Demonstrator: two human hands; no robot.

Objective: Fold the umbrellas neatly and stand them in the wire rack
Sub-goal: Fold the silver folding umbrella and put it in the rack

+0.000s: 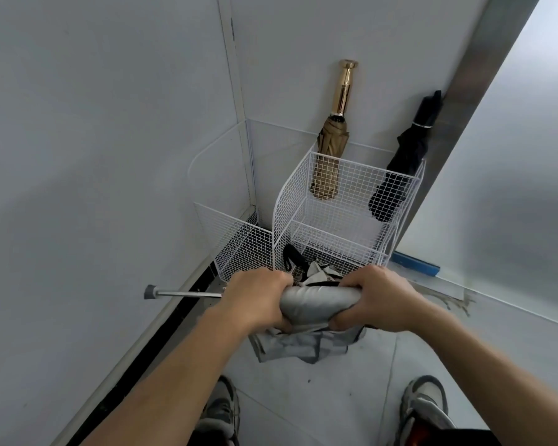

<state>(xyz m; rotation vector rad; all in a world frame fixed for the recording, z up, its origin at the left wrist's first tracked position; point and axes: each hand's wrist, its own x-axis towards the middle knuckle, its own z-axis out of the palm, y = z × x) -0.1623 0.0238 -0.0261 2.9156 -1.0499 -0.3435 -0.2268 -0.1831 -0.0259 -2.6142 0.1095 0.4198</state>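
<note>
A silver umbrella [319, 300] is held level just in front of the white wire rack [345, 217], so that its canopy can be rolled tight around the shaft before it is stood upright. The left hand [255, 297] is closed around one end of the bundle, with its fingers [282, 326] curled under the fabric; the right hand [380, 300] is closed around the other end, its fingers [343, 320] pinching the cloth from below. The two grips appear to be set apart so that the roll can be twisted and kept from springing loose. Beneath the roll, loose grey panels [300, 346] hang untucked, so the folding is judged unfinished. The metal shaft [187, 295] is seen extended out past the left hand, ending in a grey tip [150, 291]; it would probably have to be collapsed before the umbrella fits the rack.

Inside the rack, against its rear wall, a gold umbrella [332, 146] and a black umbrella [406, 159] are stood upright and leaned back on the wall for support. In the rack's low front section, behind the hands, a further dark-and-white umbrella [316, 268] lies crumpled, not yet folded. A second wire basket [239, 246] stands just beside the rack.
</note>
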